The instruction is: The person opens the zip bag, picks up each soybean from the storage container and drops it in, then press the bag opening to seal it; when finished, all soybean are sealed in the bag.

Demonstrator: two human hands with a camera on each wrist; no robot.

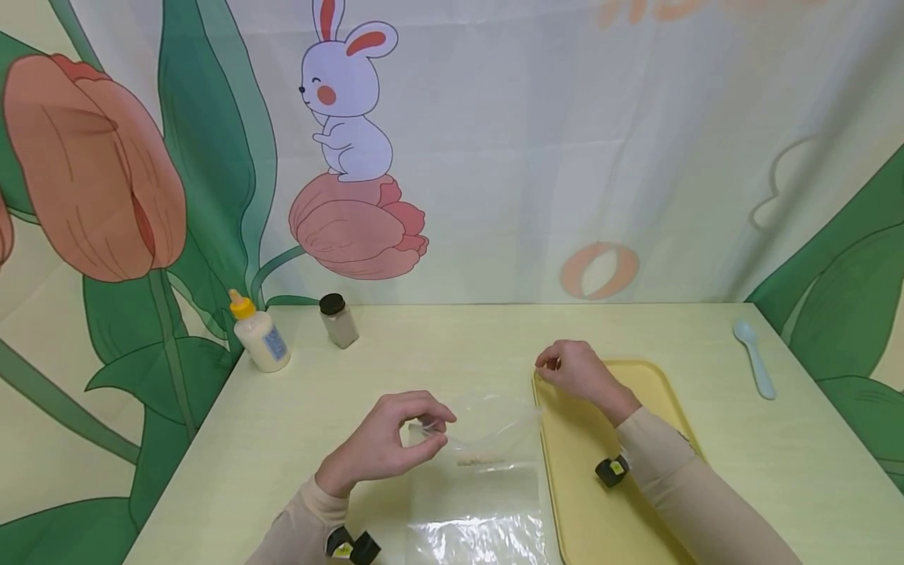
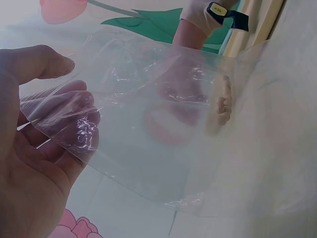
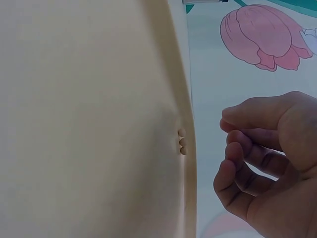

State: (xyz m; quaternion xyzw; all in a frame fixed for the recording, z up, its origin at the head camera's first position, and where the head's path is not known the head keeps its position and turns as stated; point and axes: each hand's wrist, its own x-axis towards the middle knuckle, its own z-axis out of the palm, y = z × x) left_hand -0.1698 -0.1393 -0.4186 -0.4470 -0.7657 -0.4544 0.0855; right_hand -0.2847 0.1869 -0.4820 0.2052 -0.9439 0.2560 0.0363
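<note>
My left hand (image 1: 391,439) grips the upper left edge of a clear plastic bag (image 1: 473,498), which stands out from the table in front of me. In the left wrist view the film (image 2: 143,153) runs across the curled fingers, with the thumb on the near side. A short row of tan beans (image 1: 480,461) shows through the bag. My right hand (image 1: 582,373) hovers at the far left corner of a yellow tray (image 1: 600,424), thumb and forefinger tips together; I cannot tell whether something small sits between them. Three tan beans (image 3: 182,142) lie against the tray's rim in the right wrist view.
A glue-type bottle (image 1: 261,337) with a yellow nozzle stands at the back left of the table. Beside it is a small jar (image 1: 339,322) with a black lid. A light blue spoon (image 1: 754,361) lies at the back right. A printed curtain (image 1: 487,157) hangs behind the table.
</note>
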